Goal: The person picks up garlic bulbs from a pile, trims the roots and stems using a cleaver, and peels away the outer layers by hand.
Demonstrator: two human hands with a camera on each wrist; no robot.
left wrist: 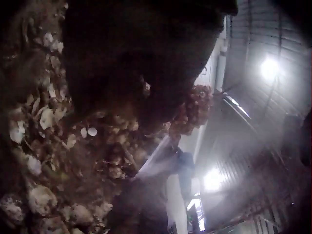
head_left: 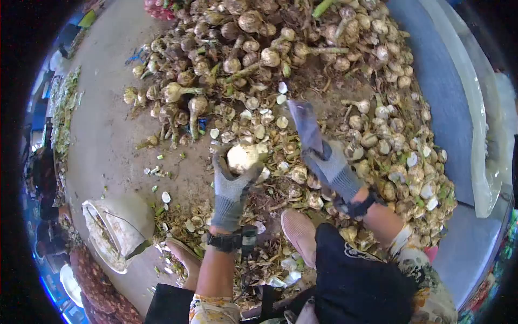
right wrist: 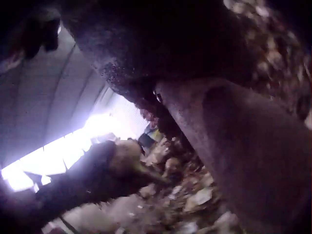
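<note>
In the head view my gloved left hand point(head_left: 233, 186) grips a round, pale trimmed bulb point(head_left: 243, 157), its fingers curled around the sides. My gloved right hand point(head_left: 333, 168) holds a wide-bladed knife point(head_left: 305, 123) by its handle, with the blade pointing up and left, apart from the bulb. The left wrist view is dark, with the left hand point(left wrist: 141, 63) at the top and the pale blade point(left wrist: 156, 156) below. In the right wrist view the broad blade point(right wrist: 243, 146) extends from the right hand point(right wrist: 161, 44); the bulb point(right wrist: 126, 153) is beyond, at the left hand.
A large heap of untrimmed bulbs point(head_left: 251, 21) lies ahead, and trimmed bulbs point(head_left: 399, 173) are piled at the right. Loose peelings surround both shoes point(head_left: 300, 235). A whitish container point(head_left: 129, 218) lies at the lower left, and a clear plastic sheet point(head_left: 475, 102) runs along the right.
</note>
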